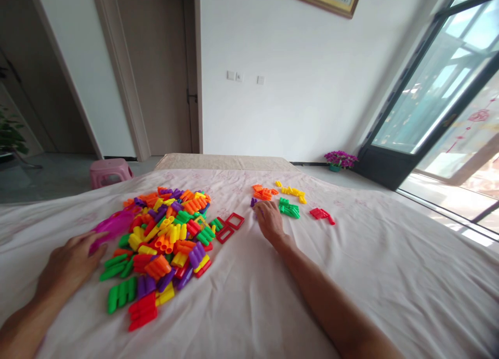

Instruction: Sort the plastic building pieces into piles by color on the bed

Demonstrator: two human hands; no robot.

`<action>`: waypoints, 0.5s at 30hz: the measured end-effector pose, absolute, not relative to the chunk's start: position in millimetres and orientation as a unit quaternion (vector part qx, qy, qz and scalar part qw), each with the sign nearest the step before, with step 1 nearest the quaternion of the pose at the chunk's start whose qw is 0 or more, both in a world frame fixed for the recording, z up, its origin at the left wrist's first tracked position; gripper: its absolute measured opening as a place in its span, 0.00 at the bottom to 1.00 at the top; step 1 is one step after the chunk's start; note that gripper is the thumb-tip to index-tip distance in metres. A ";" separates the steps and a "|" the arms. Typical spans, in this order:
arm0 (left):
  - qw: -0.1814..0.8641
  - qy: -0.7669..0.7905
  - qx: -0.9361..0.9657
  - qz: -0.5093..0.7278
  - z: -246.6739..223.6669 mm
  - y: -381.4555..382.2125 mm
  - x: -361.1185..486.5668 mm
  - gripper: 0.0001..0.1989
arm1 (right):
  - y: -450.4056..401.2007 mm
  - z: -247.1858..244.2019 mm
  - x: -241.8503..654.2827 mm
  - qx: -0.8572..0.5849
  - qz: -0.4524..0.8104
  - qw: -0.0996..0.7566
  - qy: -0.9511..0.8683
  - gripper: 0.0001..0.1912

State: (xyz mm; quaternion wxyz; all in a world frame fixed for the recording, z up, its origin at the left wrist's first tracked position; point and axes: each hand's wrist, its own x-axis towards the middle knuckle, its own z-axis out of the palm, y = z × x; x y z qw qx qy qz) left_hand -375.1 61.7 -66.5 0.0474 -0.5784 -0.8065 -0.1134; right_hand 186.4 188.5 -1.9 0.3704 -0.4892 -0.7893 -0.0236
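Biggest thing first: there's a pale, wrinkled cloth over the whole surface, and it looks soft enough that light plastic could tip or slide on it. Next is the big mixed pile of tube-shaped pieces, off to the left, in green, red, yellow, orange and purple.

The left hand is at the pile's near-left edge, fingers on a magenta see-through thing. Can't tell if it's gripping that or just resting there. The right hand is over past the pile, palm down, fingertips right by the small purple bit. The fingers look bunched, but I can't tell whether anything's pinched.

Smaller stuff: orange pieces just beyond that hand, green pieces just to its right, yellow pieces behind the green, red pieces further right, plus some red square frames beside the pile.

My two cents: use a light fingertip pinch on the purple, keep the wrist clear of the green, and lift the fingers straight up so the cloth doesn't drag the neighbours.
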 end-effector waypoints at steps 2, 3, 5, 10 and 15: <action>0.053 -0.809 -0.575 -0.111 -65.2 61.3 -373.7 0.32 | 180.6 -2.1 170.4 -0.418 -0.005 0.356 -0.836 0.14; 0.054 -0.809 -0.575 -0.107 -64.5 61.0 -372.9 0.32 | 176.6 -3.1 161.5 -0.391 0.000 0.342 -0.855 0.15; 0.055 -0.812 -0.573 -0.099 -63.1 60.3 -371.5 0.33 | 169.9 -6.5 143.6 -0.355 0.002 0.309 -0.882 0.20; 0.054 -0.812 -0.574 -0.093 -63.2 60.2 -370.6 0.34 | 162.8 -15.6 113.5 -0.296 0.009 0.215 -0.931 0.30; 0.066 -0.810 -0.575 -0.096 -67.3 61.9 -374.1 0.32 | 160.9 -17.3 108.3 -0.272 0.024 0.212 -0.938 0.28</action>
